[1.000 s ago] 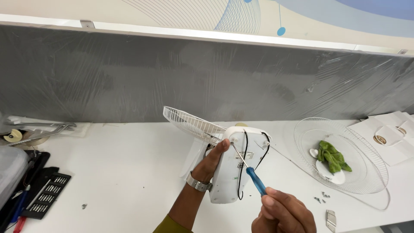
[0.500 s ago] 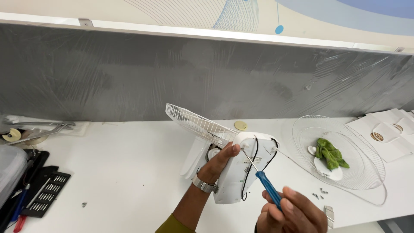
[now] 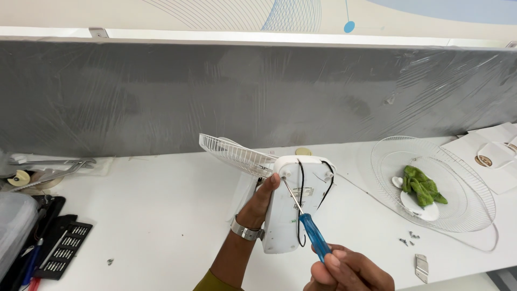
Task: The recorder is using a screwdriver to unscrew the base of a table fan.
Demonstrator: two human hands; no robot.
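Observation:
My left hand [image 3: 262, 200] grips the left side of a white fan body [image 3: 293, 207], held tipped over the table with its base toward me. A black cord [image 3: 299, 205] runs over the base, and a white wire grille [image 3: 234, 155] sticks out behind it to the left. In my right hand [image 3: 347, 270], at the bottom edge, is a blue-handled screwdriver [image 3: 313, 235]. Its metal shaft slants up-left and the tip rests near the top of the fan base. A metal watch band sits on my left wrist.
A second white wire grille [image 3: 474, 196] lies at right with a green cloth [image 3: 422, 185] in it. Small screws [image 3: 408, 238] and a metal clip [image 3: 421, 265] lie near the front edge. A bit set and tools [image 3: 59, 249] sit at left. A grey wrapped partition [image 3: 258, 91] stands behind.
The fan body has shifted slightly right and turned more upright in my left hand. The screwdriver tip has stayed at the base while my right hand has sunk toward the frame bottom.

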